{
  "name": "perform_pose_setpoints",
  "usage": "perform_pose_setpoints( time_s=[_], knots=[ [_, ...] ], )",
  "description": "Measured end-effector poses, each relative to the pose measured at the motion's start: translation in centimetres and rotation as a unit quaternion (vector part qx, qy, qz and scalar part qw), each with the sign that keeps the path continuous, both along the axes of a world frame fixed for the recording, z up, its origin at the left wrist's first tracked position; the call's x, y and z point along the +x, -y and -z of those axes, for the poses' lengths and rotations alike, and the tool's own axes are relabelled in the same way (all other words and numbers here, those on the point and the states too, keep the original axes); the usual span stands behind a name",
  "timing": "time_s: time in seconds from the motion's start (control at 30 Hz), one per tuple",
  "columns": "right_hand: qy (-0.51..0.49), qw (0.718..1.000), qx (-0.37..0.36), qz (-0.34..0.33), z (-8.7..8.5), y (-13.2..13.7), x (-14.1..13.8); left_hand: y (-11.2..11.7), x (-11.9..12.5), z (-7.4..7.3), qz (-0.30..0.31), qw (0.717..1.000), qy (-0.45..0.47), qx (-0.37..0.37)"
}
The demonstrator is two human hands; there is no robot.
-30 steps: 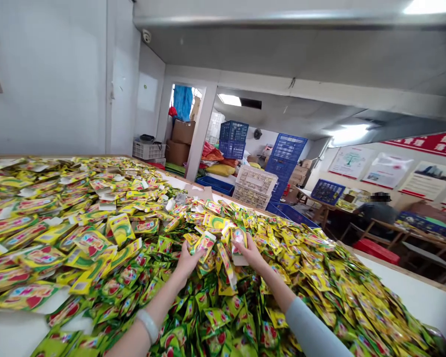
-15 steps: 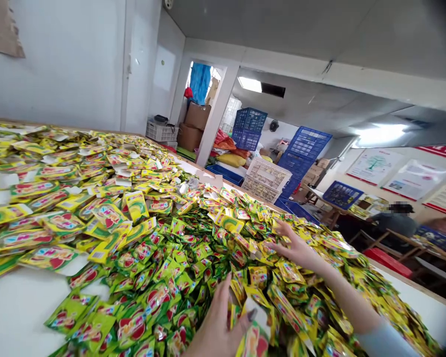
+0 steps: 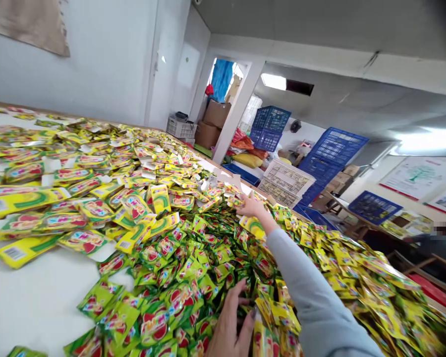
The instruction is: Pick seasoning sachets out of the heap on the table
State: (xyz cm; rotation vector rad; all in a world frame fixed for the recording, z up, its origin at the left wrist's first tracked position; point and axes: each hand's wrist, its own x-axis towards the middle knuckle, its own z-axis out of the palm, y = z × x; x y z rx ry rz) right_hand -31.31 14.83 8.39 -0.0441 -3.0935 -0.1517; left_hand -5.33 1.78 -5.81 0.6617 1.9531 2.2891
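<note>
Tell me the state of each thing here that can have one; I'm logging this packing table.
Left hand: open, fingers resting on the sachets near the table edge.
Right hand: stretched far out, touching sachets; grip cannot be told.
Sachets: loose, heaped in a pile.
Flat cartons: unfolded, strewn on the table.
Blue crates: stacked, tilted.
Doorway: open.
Ceiling light: on.

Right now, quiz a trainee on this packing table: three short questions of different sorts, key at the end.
1. True or false: the right hand reaches to the far side of the pile of sachets.
2. Which hand is near the bottom edge of the view, its fingers among sachets? A) left hand B) right hand
3. Fill in: the stacked crates past the table are ____ in colour.

Key: 1 true; 2 A; 3 blue.
</note>
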Motion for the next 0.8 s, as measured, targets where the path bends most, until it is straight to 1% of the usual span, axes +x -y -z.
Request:
perform_pose_setpoints(
  time_s=[0.1,0.23,0.3,0.37,0.43,0.47,0.53,0.57,0.6,0.63,0.67,0.7,0.73,0.77,0.8],
  knots=[
    [-0.017,0.999,-0.01,0.025,0.0,-0.6,0.4,0.1,0.0,0.0,-0.001,1.0,-0.012,0.008],
    [-0.078,0.993,-0.039,0.081,0.4,0.6,1.7,0.0,-0.1,0.2,-0.006,1.0,0.001,0.022],
    [-0.1,0.99,-0.063,0.076,0.2,0.9,2.4,-0.1,-0.2,0.3,-0.005,0.999,0.011,0.03],
    [-0.113,0.988,-0.091,0.044,-0.7,0.5,3.8,0.0,-0.2,0.2,-0.001,0.999,0.03,0.04],
    [-0.116,0.986,-0.116,0.003,-2.0,-0.6,6.4,0.1,-0.2,0.0,0.001,0.997,0.054,0.051],
    [-0.117,0.985,-0.124,-0.016,-2.7,-1.4,8.3,0.1,-0.2,-0.1,0.001,0.996,0.067,0.059],
    [-0.104,0.982,-0.144,-0.071,-4.1,-3.0,13.3,0.3,-0.2,-0.3,0.005,0.992,0.095,0.086],
    [-0.088,0.978,-0.155,-0.105,-4.9,-3.8,16.1,0.4,-0.1,-0.4,0.01,0.989,0.105,0.103],
    [-0.045,0.968,-0.182,-0.167,-5.6,-4.5,18.9,0.5,-0.1,-0.5,0.015,0.987,0.111,0.117],
    [0.028,0.959,-0.197,-0.204,-6.3,-5.1,21.5,0.5,-0.1,-0.6,0.02,0.985,0.113,0.126],
    [0.121,0.952,-0.192,-0.204,-7.1,-5.6,23.6,0.6,0.0,-0.7,0.022,0.985,0.111,0.129],
    [0.201,0.94,-0.188,-0.201,-7.7,-5.9,25.1,0.5,0.1,-0.8,0.022,0.987,0.105,0.123],
    [0.255,0.93,-0.184,-0.191,-8.2,-6.0,25.7,0.5,0.2,-0.8,0.02,0.99,0.091,0.109],
    [0.274,0.926,-0.185,-0.18,-8.5,-6.0,25.5,0.4,0.3,-0.9,0.018,0.994,0.072,0.086],
    [0.256,0.933,-0.188,-0.17,-8.5,-5.8,24.3,0.3,0.4,-0.9,0.015,0.997,0.046,0.057]
  ],
)
